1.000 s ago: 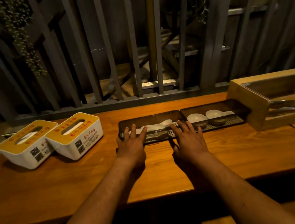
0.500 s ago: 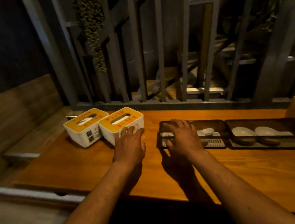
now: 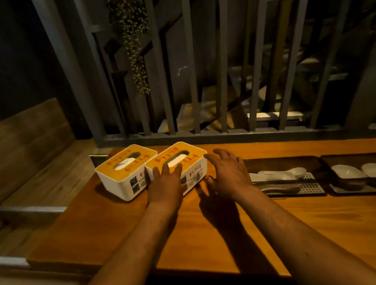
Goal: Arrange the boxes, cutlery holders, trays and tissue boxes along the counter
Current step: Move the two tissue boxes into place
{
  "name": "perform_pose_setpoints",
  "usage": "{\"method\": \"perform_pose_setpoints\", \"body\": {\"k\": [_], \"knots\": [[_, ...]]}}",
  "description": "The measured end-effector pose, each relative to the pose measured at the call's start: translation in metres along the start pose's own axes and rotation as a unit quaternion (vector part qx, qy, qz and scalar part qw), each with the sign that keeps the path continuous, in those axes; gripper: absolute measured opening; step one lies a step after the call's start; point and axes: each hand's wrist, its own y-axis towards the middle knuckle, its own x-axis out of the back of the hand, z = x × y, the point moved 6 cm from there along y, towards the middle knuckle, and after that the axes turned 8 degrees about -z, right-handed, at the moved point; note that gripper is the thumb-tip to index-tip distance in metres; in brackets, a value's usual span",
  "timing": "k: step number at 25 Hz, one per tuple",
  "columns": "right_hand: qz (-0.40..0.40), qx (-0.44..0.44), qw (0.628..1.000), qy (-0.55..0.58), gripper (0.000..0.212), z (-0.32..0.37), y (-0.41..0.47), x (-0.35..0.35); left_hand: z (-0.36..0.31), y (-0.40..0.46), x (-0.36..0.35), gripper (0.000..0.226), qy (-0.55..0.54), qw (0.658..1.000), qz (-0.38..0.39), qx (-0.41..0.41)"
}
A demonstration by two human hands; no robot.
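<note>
Two white tissue boxes with orange lids stand side by side at the far left of the wooden counter (image 3: 322, 239): the left tissue box (image 3: 122, 173) and the right tissue box (image 3: 187, 165). My left hand (image 3: 165, 186) lies flat against the right box's front, fingers spread. My right hand (image 3: 230, 172) hovers open just beside that box's right end. Right of the hands lie two dark trays: a near tray (image 3: 285, 179) with white spoons and a far tray (image 3: 371, 173) with white bowls.
A grey metal railing (image 3: 206, 136) runs along the counter's back edge, with a hanging plant (image 3: 131, 40) behind it. The counter ends at the left just past the tissue boxes, above a lower wooden ledge (image 3: 46, 181).
Both hands left the spoon tray and moved left to the right tissue box. The view swung left, and the wooden box at the far right dropped out of sight.
</note>
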Motion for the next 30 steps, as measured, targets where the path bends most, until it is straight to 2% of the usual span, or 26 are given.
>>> {"method": "perform_pose_setpoints", "body": {"k": [4, 6, 8, 15, 19, 25, 27, 30], "knots": [[-0.013, -0.026, 0.999, -0.019, 0.079, 0.008, 0.002, -0.011, 0.011, -0.002, -0.003, 0.066, -0.035, 0.994, -0.009, -0.101], [-0.013, -0.029, 0.999, -0.031, 0.076, 0.007, -0.007, -0.013, 0.017, -0.002, 0.001, 0.063, -0.078, 0.985, 0.007, -0.156], [-0.01, -0.029, 0.998, -0.049, 0.072, 0.01, -0.023, -0.018, 0.02, -0.005, 0.006, 0.062, -0.113, 0.977, 0.021, -0.178], [-0.069, -0.037, 0.995, -0.055, 0.057, 0.012, -0.053, -0.012, 0.01, -0.001, 0.006, 0.072, -0.117, 0.986, 0.028, -0.112], [-0.101, -0.067, 0.992, -0.037, 0.061, 0.008, -0.068, -0.007, -0.015, -0.004, 0.015, 0.072, -0.124, 0.982, 0.037, -0.136], [-0.062, -0.052, 0.995, -0.063, 0.068, 0.005, -0.078, -0.005, -0.017, -0.018, 0.007, 0.079, -0.102, 0.986, 0.056, -0.121], [-0.06, -0.056, 0.995, -0.058, 0.068, 0.013, -0.071, 0.0, -0.004, -0.027, 0.016, 0.069, -0.118, 0.987, 0.027, -0.108], [-0.082, -0.035, 0.995, -0.048, 0.064, 0.036, -0.054, 0.003, 0.03, -0.035, 0.037, 0.052, -0.143, 0.983, -0.068, -0.091]]}}
